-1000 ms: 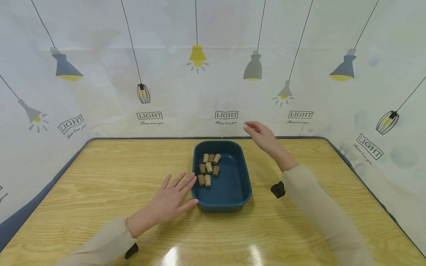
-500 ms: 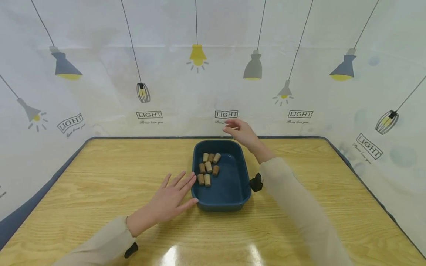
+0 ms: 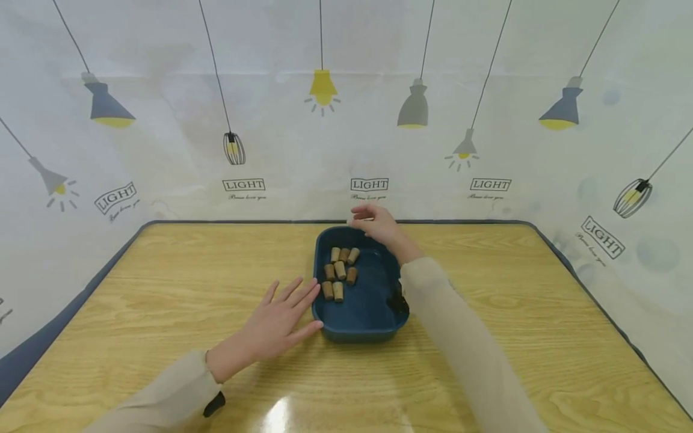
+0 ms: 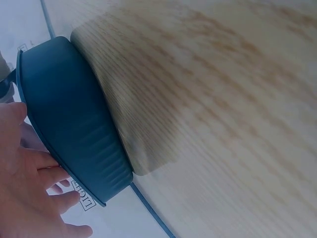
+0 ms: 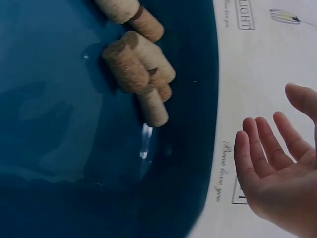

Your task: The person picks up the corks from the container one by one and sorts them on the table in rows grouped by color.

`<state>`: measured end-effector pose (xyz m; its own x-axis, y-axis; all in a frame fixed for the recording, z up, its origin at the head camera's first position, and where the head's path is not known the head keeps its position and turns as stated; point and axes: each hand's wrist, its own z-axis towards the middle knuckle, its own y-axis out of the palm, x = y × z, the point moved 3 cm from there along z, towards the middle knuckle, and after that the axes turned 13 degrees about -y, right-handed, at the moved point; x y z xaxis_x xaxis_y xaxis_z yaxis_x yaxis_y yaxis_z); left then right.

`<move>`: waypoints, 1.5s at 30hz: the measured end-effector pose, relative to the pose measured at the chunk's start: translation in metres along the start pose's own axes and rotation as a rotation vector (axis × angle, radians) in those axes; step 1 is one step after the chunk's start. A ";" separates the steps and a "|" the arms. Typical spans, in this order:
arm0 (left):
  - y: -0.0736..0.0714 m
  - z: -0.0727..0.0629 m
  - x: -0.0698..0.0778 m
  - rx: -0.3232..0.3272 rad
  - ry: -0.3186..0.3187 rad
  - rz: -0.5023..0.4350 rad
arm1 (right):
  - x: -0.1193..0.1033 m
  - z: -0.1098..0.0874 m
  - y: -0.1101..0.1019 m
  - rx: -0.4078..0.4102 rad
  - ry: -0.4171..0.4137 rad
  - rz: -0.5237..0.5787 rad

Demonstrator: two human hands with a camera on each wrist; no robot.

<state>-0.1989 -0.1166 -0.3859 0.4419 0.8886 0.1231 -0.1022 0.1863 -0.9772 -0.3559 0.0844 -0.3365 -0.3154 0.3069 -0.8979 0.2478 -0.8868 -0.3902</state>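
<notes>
A deep blue rectangular tray [image 3: 361, 316] stands on the wooden table. Several tapered corks [image 3: 339, 270], light and darker brown, lie loose along its left side. My left hand [image 3: 273, 325] has its fingers spread, their tips touching the tray's left rim; the left wrist view shows that hand [image 4: 27, 183] by the tray's outer wall [image 4: 69, 104]. Over the tray's far right corner hovers my right hand [image 3: 381, 230], fingers slightly bent and apart from the corks. Nothing shows in this right hand [image 5: 280, 168] in the right wrist view, where corks [image 5: 126, 67] lie inside the tray.
Behind the table [image 3: 189, 270] rises a pale backdrop [image 3: 281, 132] printed with hanging lamps and LIGHT labels. Its lower border runs along the table's back and sides. A dark wrist mount [image 3: 397, 299] hangs below my right sleeve, over the tray's right side.
My right hand has moved left and lower, from right of the tray to above its far corner. My left hand, the tray and the corks look unmoved.
</notes>
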 end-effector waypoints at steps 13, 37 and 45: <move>-0.001 0.001 0.000 -0.008 -0.001 0.011 | 0.024 -0.003 0.010 -0.021 0.067 -0.039; -0.002 0.000 0.001 -0.008 -0.007 0.001 | 0.050 -0.013 0.020 -0.122 0.143 -0.169; -0.001 0.000 0.001 -0.011 -0.010 -0.002 | 0.053 -0.014 0.023 -0.148 0.173 -0.279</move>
<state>-0.1981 -0.1160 -0.3849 0.4331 0.8923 0.1272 -0.0916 0.1840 -0.9787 -0.3538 0.0856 -0.3957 -0.2332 0.5955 -0.7688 0.3075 -0.7048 -0.6393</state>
